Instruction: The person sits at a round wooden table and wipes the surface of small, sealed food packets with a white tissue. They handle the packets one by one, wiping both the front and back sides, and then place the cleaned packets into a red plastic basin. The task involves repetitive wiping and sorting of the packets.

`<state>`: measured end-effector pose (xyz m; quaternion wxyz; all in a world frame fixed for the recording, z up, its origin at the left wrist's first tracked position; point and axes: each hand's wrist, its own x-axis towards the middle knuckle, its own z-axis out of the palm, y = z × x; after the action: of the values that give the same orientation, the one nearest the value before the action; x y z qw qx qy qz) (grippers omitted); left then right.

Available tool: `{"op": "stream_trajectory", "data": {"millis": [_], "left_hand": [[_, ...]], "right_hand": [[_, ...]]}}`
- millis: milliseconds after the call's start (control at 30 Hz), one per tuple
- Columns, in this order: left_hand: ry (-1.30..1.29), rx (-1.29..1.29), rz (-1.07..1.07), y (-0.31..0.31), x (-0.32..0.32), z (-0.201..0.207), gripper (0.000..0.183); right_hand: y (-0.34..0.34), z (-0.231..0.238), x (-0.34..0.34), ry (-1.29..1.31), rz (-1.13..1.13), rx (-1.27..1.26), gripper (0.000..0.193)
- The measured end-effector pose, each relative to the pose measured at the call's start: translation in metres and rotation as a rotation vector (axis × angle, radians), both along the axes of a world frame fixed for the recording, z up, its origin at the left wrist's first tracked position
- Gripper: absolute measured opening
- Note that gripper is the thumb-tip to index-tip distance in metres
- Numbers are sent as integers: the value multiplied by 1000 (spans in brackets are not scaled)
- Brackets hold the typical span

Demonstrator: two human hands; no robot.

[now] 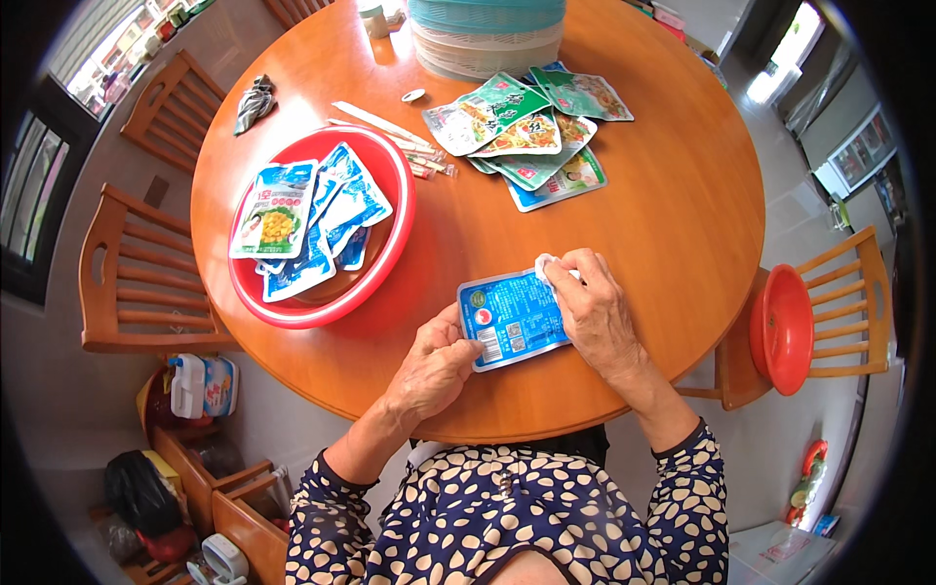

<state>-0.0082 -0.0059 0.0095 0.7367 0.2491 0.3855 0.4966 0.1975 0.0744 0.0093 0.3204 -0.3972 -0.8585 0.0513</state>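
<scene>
A blue food pouch, its printed back facing up, is held over the near edge of the round wooden table. My left hand pinches its left side, thumb on top. My right hand is closed on a crumpled white cloth or tissue, pressed to the pouch's upper right corner. To the left stands a red basin with several blue pouches in it; one pouch with a white and green front lies on top. Beyond my hands, several green pouches lie in a loose pile.
Wrapped chopsticks lie beside the basin. A dark crumpled cloth is at the table's far left. A stacked teal and white basket stands at the far side. Wooden chairs surround the table; one at right bears a red bowl.
</scene>
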Motion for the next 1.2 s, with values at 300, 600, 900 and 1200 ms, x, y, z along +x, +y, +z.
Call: {"op": "stream_trajectory", "data": {"millis": [300,600,900,1200], "left_hand": [[-70,33,24,-2,0,-2,48],[-86,19,15,0,-2,-1,46],[-46,4,44,-1,1,-1,47],[-5,11,27,-3,2,6,49]], "right_hand": [[-51,10,-23,-15,148,45,30],[-37,10,-13,0,119,-32,24],[-14,0,20,18,91,-15,24],[-39,12,60,-52,338,-134,27]]}}
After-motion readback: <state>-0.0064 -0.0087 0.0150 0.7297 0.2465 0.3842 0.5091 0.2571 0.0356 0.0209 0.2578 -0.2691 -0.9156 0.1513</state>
